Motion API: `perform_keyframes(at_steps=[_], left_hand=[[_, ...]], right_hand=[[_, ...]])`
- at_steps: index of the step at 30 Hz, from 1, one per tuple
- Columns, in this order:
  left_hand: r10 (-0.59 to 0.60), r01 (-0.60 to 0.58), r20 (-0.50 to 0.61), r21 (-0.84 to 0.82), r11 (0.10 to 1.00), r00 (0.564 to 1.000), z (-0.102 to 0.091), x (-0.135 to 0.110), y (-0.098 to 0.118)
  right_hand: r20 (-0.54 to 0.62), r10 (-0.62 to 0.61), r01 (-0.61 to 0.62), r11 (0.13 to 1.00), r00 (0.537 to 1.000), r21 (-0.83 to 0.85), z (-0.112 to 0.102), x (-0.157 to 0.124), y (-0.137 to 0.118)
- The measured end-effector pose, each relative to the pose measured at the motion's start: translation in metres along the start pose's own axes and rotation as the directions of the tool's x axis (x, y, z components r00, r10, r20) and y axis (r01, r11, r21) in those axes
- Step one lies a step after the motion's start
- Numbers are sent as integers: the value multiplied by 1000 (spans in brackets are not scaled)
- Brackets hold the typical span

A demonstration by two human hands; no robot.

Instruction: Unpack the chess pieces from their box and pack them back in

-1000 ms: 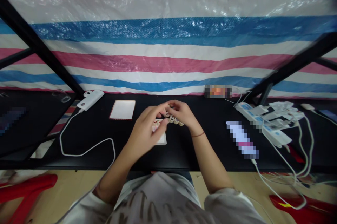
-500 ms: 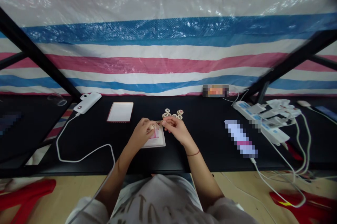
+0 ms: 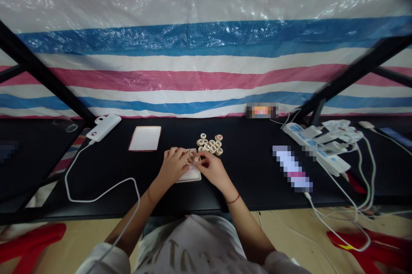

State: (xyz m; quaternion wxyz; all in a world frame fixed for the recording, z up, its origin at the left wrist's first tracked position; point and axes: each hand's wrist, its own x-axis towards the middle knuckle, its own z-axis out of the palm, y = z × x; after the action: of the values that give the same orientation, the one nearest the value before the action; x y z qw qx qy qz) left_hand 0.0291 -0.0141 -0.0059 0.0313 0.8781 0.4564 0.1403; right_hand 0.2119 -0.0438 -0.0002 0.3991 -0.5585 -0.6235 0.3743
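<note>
A shallow white box (image 3: 194, 177) lies on the black table in front of me, holding a few round xiangqi pieces with red characters. My left hand (image 3: 174, 165) is bent over the box's left side, its fingertips and thumb closed around a xiangqi piece (image 3: 188, 161); its fingers hide part of the box. From the right, my right hand (image 3: 210, 168) pinches another xiangqi piece (image 3: 197, 160) between thumb and fingers above the box. Just past the box is a cluster of several xiangqi pieces (image 3: 212, 148), mostly with black characters and a few stacked.
Left of the box lies a white box lid (image 3: 145, 138). A white power bank (image 3: 104, 128) trails a cable across the table's left side and over my left arm. To the right are a phone (image 3: 292, 168) and a crowded power strip (image 3: 317, 147). A striped sheet (image 3: 193, 68) hangs behind.
More xiangqi pieces now lie in the cluster's near side. My right hand has come slightly lower over the box, and my left hand now covers more of it. The view has shifted slightly.
</note>
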Motion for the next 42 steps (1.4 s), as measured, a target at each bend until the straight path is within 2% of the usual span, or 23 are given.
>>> perform_keyframes(at_steps=[4, 9, 13, 20, 22, 25, 27, 29, 31, 33, 35, 37, 39, 42], left_hand=[[0, 0, -13, -18, 1000, 1000, -3, 0, -12], [9, -7, 48, -55, 998, 999, 0, -3, -26], [9, -2, 74, -99, 995, 997, 5, -6, -31], [-10, 27, 103, -169, 985, 995, 9, -7, -32], [-11, 31, 109, -181, 983, 994, 9, -7, -32], [-19, 41, 116, -191, 981, 993, 9, -7, -32], [-31, 53, 115, -187, 981, 993, 9, -8, -31], [-48, 66, 106, -168, 984, 993, 10, -8, -29], [-73, 84, 88, -133, 988, 993, 10, -7, -25], [-103, 110, 74, -89, 990, 992, 10, -4, -19], [-135, 138, 71, -48, 989, 988, 10, 0, -14], [-155, 157, 73, -24, 987, 985, 11, 4, -9], [-155, 158, 78, -21, 987, 985, 12, 7, -6], [-126, 131, 94, -45, 990, 988, 14, 7, -5]], right_hand=[[17, -188, 187, 950, 982, -252, 12, 0, -9], [77, -268, 272, 831, 960, -485, 25, 0, -5], [63, -275, 264, 795, 959, -547, 24, -4, 0], [145, -186, 236, 732, 972, -640, 26, -2, -5], [152, -192, 245, 751, 969, -613, 28, 0, -7], [118, -216, 246, 844, 969, -476, 18, 4, -6], [34, -191, 188, 898, 981, -398, 0, 12, -2], [-108, -109, 50, 895, 988, -444, -24, 25, 2], [-277, 3, -165, 810, 961, -563, -47, 42, 6], [-348, 170, -366, 678, 922, -638, -63, 61, 8], [-342, 320, -467, 569, 884, -676, -70, 77, 9], [-286, 412, -480, 515, 865, -710, -68, 89, 9], [-237, 456, -465, 493, 858, -735, -63, 98, 11], [-241, 469, -472, 475, 850, -743, -58, 104, 15]])
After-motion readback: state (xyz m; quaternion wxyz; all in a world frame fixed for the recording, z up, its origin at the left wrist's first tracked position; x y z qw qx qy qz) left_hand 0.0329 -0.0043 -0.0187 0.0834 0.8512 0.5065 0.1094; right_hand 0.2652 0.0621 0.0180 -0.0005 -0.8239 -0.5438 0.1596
